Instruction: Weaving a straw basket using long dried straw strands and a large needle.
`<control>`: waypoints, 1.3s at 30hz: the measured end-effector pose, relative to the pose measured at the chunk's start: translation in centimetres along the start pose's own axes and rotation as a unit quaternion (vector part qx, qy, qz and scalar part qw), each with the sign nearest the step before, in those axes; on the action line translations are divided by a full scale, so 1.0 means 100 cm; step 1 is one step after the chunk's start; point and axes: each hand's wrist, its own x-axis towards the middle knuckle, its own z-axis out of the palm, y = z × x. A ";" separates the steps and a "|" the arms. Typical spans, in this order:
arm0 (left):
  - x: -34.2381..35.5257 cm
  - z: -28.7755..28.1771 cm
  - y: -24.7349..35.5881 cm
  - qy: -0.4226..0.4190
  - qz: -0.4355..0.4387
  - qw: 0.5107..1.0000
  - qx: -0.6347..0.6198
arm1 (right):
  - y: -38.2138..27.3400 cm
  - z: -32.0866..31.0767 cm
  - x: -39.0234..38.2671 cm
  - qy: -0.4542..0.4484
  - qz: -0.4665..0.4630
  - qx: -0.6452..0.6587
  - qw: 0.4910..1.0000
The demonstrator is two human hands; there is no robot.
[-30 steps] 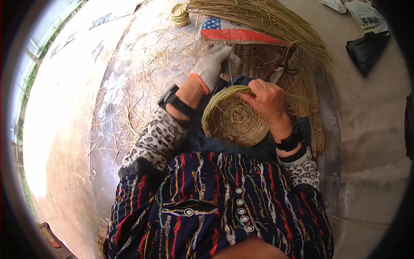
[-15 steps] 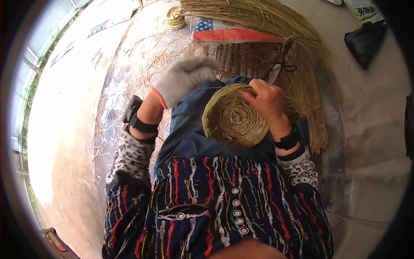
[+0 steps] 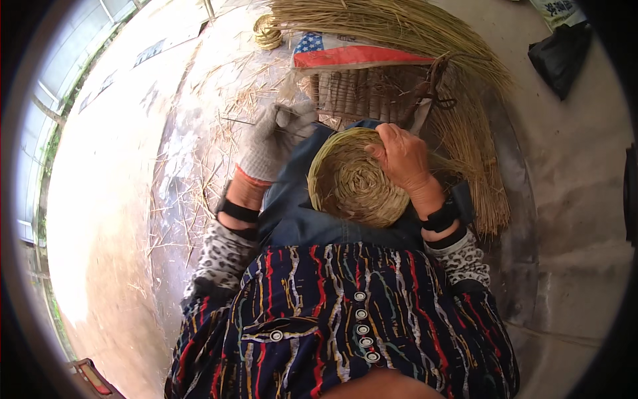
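A round woven straw basket rests on my lap, its coiled bottom showing through the open top. My bare right hand pinches its far right rim, thumb on the inner side. Left of the basket and apart from it, my left hand wears a grey knitted glove with an orange cuff. Its fingers are closed around a thin, dark, needle-like rod, whose end sticks out to the left. The rest of the rod is hidden in the glove.
Beyond my knees stands a low wicker seat with a red, white and blue cloth. Long straw bundles lie behind and to its right. A small straw coil, loose straw bits and a black bag are on the floor.
My left hand has turned and come down slightly, its fingers now curled and the thin rod showing. My right hand stays on the rim, and the basket has barely shifted.
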 end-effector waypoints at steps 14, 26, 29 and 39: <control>0.011 0.016 -0.020 -0.194 0.209 0.674 0.682 | -0.006 -0.003 0.001 -0.019 0.043 -0.001 0.999; 0.011 0.018 -0.033 -0.232 0.240 0.559 0.759 | 0.022 -0.032 0.047 -0.072 -0.129 0.012 0.989; 0.018 0.008 -0.039 -0.210 0.259 0.514 0.790 | 0.017 -0.028 0.046 -0.033 -0.181 -0.057 0.981; 0.018 0.006 -0.048 -0.195 0.286 0.447 0.825 | -0.001 -0.008 0.012 -0.063 0.010 -0.026 0.998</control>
